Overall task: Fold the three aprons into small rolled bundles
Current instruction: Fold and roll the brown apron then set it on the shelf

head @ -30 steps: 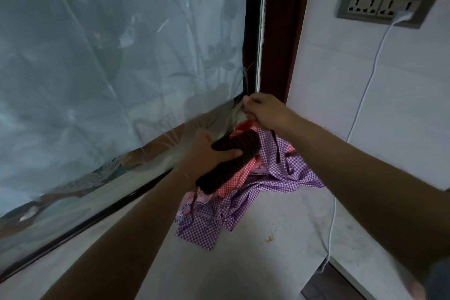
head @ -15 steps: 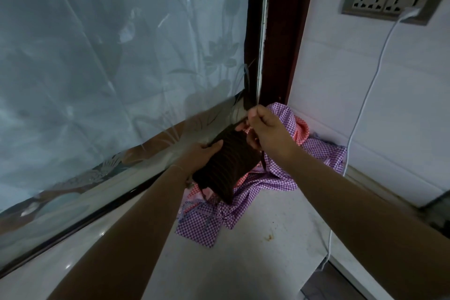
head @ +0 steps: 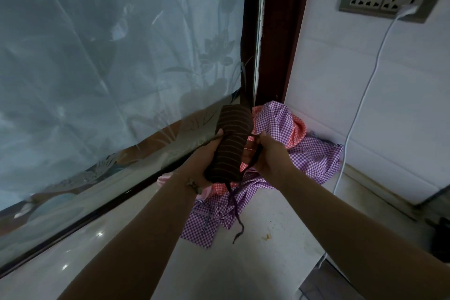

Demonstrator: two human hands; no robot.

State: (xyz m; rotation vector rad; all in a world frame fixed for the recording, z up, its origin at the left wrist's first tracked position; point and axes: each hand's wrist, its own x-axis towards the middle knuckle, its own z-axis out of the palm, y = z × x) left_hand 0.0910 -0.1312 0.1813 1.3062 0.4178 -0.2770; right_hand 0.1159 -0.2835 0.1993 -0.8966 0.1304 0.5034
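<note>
Both forearms reach forward over the white table (head: pixel 255 273). Heaped in the corner lies the purple checked apron (head: pixel 314 156). Above it, the left hand (head: pixel 207 156) grips the rolled brown striped apron (head: pixel 231 146), tilted; right hand (head: pixel 270 153) fingers pinch its dangling strap (head: pixel 237 217).

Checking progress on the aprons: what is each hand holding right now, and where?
Left hand grips the rolled brown striped apron around its lower half; right hand pinches its tie string.

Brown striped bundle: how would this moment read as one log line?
left hand grips brown striped bundle | right hand pinches its tie string | checked aprons heaped behind, unrolled
</note>
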